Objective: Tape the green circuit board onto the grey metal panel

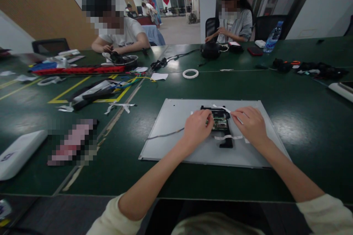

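Green table (118,178), lit office (176,29), right hand (251,125) pinching white strip (221,107), left hand (196,127) with grip unclear

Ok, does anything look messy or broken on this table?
Yes, a bit messy: crumpled white scraps, like used tape, lie left of the white board, and a ragged beige strip runs across the green table. The black device on that board shows bare circuitry; I can't tell if it's broken.
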A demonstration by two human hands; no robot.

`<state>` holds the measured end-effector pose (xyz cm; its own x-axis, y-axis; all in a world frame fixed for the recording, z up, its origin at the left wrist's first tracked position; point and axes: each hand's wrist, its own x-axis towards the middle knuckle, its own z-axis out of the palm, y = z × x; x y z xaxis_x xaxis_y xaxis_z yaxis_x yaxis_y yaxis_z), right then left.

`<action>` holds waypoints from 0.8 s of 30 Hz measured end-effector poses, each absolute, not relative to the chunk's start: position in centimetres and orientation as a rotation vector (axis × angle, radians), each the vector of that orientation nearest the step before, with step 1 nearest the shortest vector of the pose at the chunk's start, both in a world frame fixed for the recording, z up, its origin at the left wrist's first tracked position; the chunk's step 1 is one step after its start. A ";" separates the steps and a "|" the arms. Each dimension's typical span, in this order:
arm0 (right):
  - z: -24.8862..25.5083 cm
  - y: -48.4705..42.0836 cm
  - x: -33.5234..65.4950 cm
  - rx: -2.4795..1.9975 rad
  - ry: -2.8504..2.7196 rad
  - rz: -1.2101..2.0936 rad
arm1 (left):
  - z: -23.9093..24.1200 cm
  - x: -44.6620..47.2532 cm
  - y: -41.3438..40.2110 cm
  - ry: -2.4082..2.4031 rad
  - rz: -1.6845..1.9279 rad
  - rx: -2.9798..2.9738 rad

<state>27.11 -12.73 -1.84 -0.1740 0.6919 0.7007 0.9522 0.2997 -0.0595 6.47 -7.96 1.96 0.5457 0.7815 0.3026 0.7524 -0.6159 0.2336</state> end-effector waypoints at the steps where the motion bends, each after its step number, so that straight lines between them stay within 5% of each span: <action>1: -1.8 -12.7 27.0 -1.469 -1.957 -0.518 | 1.9 6.5 -7.9 1.333 0.603 2.693; 24: -2.7 -13.1 27.4 -1.530 -2.097 -0.250 | -0.8 10.0 -2.9 1.086 0.328 2.938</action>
